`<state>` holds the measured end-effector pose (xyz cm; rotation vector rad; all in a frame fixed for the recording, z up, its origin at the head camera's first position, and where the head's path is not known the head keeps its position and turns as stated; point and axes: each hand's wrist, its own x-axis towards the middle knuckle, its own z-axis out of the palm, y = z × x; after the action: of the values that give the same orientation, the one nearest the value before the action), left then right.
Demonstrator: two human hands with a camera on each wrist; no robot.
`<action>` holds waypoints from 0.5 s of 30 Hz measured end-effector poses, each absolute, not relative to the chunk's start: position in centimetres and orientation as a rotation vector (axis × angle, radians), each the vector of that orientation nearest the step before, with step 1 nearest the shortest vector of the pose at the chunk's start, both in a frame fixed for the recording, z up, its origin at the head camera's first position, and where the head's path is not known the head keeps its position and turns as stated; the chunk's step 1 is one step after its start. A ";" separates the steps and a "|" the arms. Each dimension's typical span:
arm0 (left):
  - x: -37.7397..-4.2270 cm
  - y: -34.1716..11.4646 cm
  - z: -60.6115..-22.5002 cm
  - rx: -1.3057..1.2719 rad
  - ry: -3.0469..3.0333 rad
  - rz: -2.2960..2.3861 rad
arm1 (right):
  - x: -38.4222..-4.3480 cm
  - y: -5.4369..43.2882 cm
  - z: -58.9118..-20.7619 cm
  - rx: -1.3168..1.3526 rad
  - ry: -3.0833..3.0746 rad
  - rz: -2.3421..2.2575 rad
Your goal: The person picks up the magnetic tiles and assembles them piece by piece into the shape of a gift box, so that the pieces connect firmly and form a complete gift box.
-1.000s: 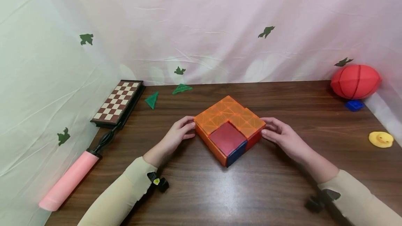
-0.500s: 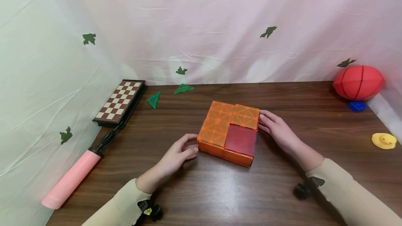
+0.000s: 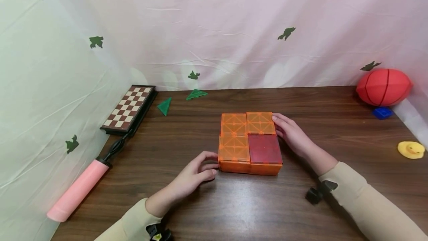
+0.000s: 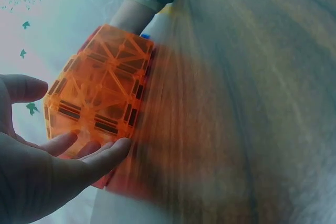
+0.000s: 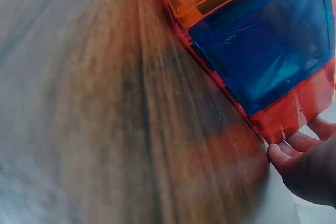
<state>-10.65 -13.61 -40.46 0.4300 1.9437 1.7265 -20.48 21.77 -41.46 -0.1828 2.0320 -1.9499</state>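
A low square box of see-through magnetic tiles point(image 3: 234, 148) sits on the table between the two hands. Its top has three orange squares and one red square point(image 3: 265, 148) at the near right. The left hand point(image 3: 192, 176) has its fingertips at the box's near left corner, thumb held apart. On the far right side, the fingers of the right hand point(image 3: 293, 135) touch the edge. A blue tile point(image 5: 268, 45) and red tiles point(image 5: 294, 106) show on the side facing the right wrist camera. The left wrist view shows the orange side point(image 4: 102, 87) above relaxed fingers.
Two green triangle tiles point(image 3: 164, 106) lie behind the box to the left. Along the left edge are a folding chessboard point(image 3: 127, 108) and a pink hand pump point(image 3: 78, 190). A red ball point(image 3: 384, 87), a blue piece point(image 3: 382, 113) and a yellow rubber duck point(image 3: 411, 150) are at right.
The box has turned counterclockwise on the table, so its red square went from the near corner to the near right. The left hand came nearer; the right hand shifted away and left.
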 end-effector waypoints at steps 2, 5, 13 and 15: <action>-10.9 -13.7 -40.5 0.435 1.953 1.708 | -20.5 21.8 -41.5 -0.182 2.032 -1.955; -11.6 -14.1 -40.4 0.456 2.026 1.649 | -20.5 21.8 -41.5 -0.185 2.034 -1.953; -17.3 -16.8 -39.3 0.316 2.570 1.389 | -20.5 21.9 -41.6 -0.212 2.046 -1.935; -19.5 -18.1 -39.1 0.256 2.706 1.290 | -20.6 21.9 -41.6 -0.218 2.048 -1.927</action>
<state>-19.51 -18.06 -39.12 0.2556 2.7061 1.2903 -20.56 21.94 -41.64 -0.2183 2.0482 -1.9271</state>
